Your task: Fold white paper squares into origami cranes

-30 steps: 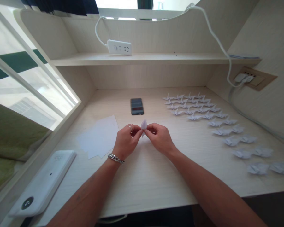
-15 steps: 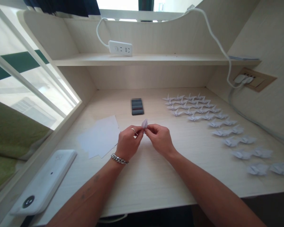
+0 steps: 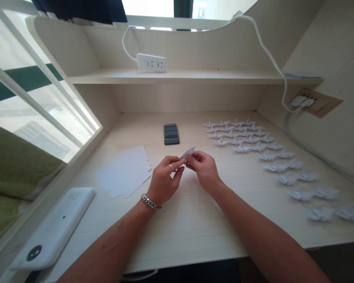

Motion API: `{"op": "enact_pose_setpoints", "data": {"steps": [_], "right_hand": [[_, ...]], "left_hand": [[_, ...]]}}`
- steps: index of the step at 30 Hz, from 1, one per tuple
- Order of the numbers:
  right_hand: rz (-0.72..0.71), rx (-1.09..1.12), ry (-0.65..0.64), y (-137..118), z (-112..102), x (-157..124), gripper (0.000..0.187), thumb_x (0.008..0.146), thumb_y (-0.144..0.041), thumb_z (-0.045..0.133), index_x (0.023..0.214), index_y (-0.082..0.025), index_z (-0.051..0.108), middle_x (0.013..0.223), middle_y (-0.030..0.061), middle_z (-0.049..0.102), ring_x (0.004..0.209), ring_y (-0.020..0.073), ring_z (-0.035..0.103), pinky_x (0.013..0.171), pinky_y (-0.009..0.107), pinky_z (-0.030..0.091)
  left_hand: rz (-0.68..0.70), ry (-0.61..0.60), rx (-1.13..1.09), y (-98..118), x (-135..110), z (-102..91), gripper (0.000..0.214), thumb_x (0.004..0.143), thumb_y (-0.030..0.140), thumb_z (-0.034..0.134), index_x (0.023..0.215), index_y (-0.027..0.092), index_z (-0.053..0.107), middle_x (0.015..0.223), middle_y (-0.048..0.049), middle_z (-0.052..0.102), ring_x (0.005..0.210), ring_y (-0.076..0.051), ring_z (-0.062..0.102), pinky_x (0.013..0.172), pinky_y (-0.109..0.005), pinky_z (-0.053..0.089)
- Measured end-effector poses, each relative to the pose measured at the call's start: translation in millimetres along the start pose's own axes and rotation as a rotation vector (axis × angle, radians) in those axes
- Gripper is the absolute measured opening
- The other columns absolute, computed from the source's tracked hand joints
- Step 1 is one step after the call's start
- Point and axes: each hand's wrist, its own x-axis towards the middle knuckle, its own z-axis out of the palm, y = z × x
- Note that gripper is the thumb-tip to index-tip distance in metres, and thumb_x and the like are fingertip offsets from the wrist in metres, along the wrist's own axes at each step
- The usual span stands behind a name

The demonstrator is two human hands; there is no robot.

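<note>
A small folded piece of white paper (image 3: pixel 189 151) is held up between my two hands over the middle of the desk. My right hand (image 3: pixel 205 168) pinches its lower right part between thumb and fingers. My left hand (image 3: pixel 166 177), with a ring and a chain bracelet, has its index finger against the paper's lower left side; its thumb sits a little apart below. The fingers hide the bottom of the paper. Several finished white paper cranes (image 3: pixel 275 167) stand in rows to the right. To the left lies a loose stack of white paper sheets (image 3: pixel 125 171).
A dark phone (image 3: pixel 171 134) lies beyond my hands. A white lamp-like device (image 3: pixel 54 228) rests at the left edge. On the shelf (image 3: pixel 191 76) sits a power strip (image 3: pixel 151 63). A white cable (image 3: pixel 268 53) hangs down to a wall socket (image 3: pixel 318 103) at the right.
The folded paper has turned from upright to leaning right. My left thumb has come off it, and both hands have shifted slightly right.
</note>
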Motion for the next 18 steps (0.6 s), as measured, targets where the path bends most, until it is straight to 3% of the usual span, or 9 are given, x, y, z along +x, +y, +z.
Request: {"op": "enact_pose_setpoints", "data": {"steps": [6, 12, 18], "right_hand": [[-0.016, -0.040, -0.075, -0.8, -1.0, 0.6, 0.029, 0.064, -0.041, 0.078, 0.075, -0.016, 0.066, 0.070, 0.0011, 0.068, 0.069, 0.0144, 0.064, 0.077, 0.035, 0.055], [-0.059, -0.095, -0.165, 1.0, -0.5, -2.7, 0.029, 0.066, -0.042, 0.076, 0.077, -0.017, 0.067, 0.073, 0.0008, 0.068, 0.072, 0.0158, 0.064, 0.078, 0.037, 0.056], [-0.089, -0.167, -0.127, 0.2, 1.8, -5.4, 0.029, 0.065, -0.040, 0.076, 0.081, -0.017, 0.067, 0.075, 0.0021, 0.069, 0.074, 0.0174, 0.065, 0.072, 0.034, 0.057]], "left_hand": [[-0.194, 0.105, -0.105, -3.2, 2.4, -7.8, 0.019, 0.079, 0.030, 0.067, 0.093, 0.017, 0.068, 0.090, -0.0053, 0.067, 0.070, -0.013, 0.063, 0.067, -0.027, 0.056], [-0.141, 0.059, -0.103, -0.9, 4.0, -8.8, 0.015, 0.081, 0.029, 0.065, 0.090, 0.020, 0.073, 0.091, -0.0057, 0.069, 0.074, -0.014, 0.064, 0.068, -0.026, 0.055], [-0.147, 0.078, -0.074, -0.8, 4.1, -9.2, 0.015, 0.081, 0.031, 0.064, 0.087, 0.021, 0.074, 0.090, -0.0056, 0.071, 0.075, -0.015, 0.065, 0.069, -0.027, 0.055]]}}
